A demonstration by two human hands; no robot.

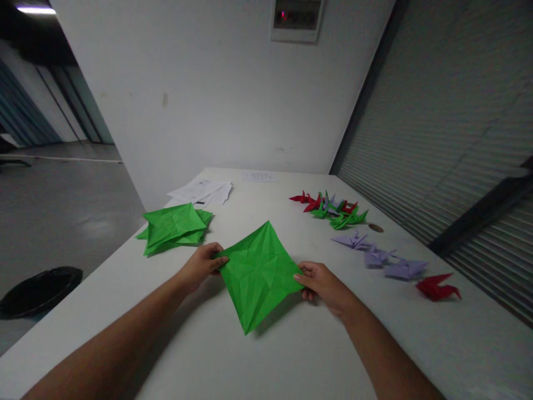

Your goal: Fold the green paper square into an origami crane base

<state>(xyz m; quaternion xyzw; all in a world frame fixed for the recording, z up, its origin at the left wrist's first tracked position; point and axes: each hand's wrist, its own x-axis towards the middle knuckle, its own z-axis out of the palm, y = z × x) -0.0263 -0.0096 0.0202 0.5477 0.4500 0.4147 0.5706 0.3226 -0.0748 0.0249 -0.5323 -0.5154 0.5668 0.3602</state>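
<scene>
A square sheet of green origami paper, marked all over with fold creases, is stretched between my hands in a diamond position. My left hand pinches its left corner, thumb on top. At the right corner, my right hand grips the paper with the thumb above and the fingers beneath. The sheet appears lifted slightly over the white table, casting a shadow below its lower right edge. Just beyond my left hand lies a loose pile of creased green paper sheets.
White printed papers lie at the far left. Along the right side are a heap of red, green and purple paper cranes, several purple cranes, a red crane and a round table hole. A black-lined bin stands left.
</scene>
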